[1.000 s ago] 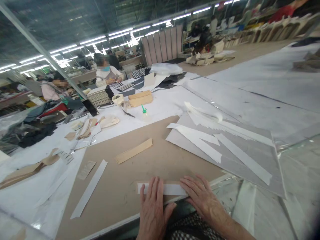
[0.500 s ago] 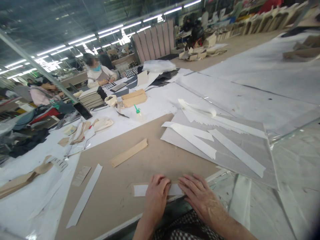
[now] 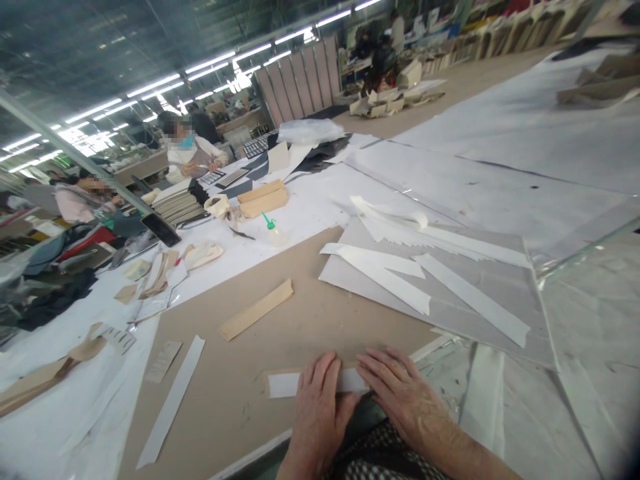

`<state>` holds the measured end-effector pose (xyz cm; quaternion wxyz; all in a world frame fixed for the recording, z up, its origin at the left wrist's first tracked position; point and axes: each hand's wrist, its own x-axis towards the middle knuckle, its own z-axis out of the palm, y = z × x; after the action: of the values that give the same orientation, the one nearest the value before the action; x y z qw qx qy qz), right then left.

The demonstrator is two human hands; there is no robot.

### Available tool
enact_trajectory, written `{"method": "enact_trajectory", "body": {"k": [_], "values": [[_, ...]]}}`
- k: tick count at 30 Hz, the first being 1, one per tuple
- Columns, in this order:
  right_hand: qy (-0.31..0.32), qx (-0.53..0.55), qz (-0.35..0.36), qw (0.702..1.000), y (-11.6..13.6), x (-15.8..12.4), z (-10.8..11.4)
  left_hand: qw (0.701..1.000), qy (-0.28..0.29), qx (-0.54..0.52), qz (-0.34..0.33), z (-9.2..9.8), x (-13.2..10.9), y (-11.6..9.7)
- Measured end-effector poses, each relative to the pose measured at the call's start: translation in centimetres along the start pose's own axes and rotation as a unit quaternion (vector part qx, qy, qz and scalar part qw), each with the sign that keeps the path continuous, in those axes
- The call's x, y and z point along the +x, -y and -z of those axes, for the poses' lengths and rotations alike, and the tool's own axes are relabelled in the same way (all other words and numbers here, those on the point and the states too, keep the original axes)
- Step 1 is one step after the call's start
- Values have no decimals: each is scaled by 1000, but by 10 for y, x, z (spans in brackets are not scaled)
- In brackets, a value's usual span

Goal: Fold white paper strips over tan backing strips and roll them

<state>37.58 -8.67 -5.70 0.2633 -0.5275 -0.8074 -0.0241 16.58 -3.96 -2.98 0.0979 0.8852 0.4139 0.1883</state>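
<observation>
A white paper strip [image 3: 283,385] lies on a tan strip at the near edge of the brown board [image 3: 280,333]. My left hand [image 3: 318,406] rests flat on the strip's middle, fingers stretched out. My right hand [image 3: 401,395] lies flat beside it, fingertips pressing on the strip's right end. Neither hand grips anything. Further off on the board lies a tan strip [image 3: 257,309]. A long white strip [image 3: 172,400] sits at the board's left edge.
A grey sheet [image 3: 460,300] with several white strips lies to the right. A small glue bottle with a green cap [image 3: 273,231] stands behind the board. Paper scraps litter the left. Two people sit at the far left of the table. Clear plastic covers the right.
My left hand, curled on the strip half a second ago, has flattened out again. The view has tilted slightly; the strip stays where it was.
</observation>
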Motion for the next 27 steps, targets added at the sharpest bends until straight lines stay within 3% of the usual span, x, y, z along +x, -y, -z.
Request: {"method": "enact_trajectory", "body": {"k": [3,7,10,13,16,18,20,21,24,27], "values": [[-20,-4,18,1000,-3,2,2,999,-2,43,-22,-5,-5,-8],[-16,48,42,998,-12,7,11,999,-42,30,-1,-15,-8,-14],[-14,119,48,992,-17,16,22,998,-40,-39,8,-12,-3,-15],[-75,182,-43,980,-20,27,28,977,-6,-183,104,9,10,-9],[-81,249,-168,950,-19,38,26,909,1,-331,253,46,26,-1],[-45,314,-226,921,-14,46,26,797,-63,-495,341,71,38,3],[10,385,-262,885,-3,55,30,687,-128,-616,364,87,48,2],[40,416,-268,868,4,61,33,650,-153,-650,363,91,51,0],[107,495,-231,831,27,77,39,598,-204,-685,362,92,54,-9],[195,568,-221,769,39,88,37,592,-251,-670,371,90,48,-15]]}}
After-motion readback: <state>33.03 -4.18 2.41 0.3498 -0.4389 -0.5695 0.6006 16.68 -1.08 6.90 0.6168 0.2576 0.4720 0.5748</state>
